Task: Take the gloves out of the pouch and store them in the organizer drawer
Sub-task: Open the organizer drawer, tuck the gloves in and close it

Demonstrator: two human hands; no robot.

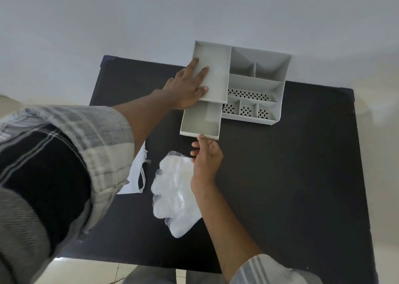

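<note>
A grey plastic organizer (pixel 269 67) stands at the far side of the black table (pixel 291 175). Its drawer (pixel 199 121) is pulled out toward me and holds nothing. My left hand (pixel 190 85) lies flat with spread fingers on the organizer's left compartment. My right hand (pixel 206 156) pinches the drawer's front edge with thumb and forefinger. The clear, whitish gloves (pixel 174 193) lie in a loose pile on the table just left of my right wrist. The white pouch (pixel 136 175) lies flat beside them, partly hidden under my left sleeve.
The organizer has several small compartments, some with perforated floors (pixel 248 94). A pale wall rises behind the table. Light floor tiles (pixel 86 270) show past the table's near edge.
</note>
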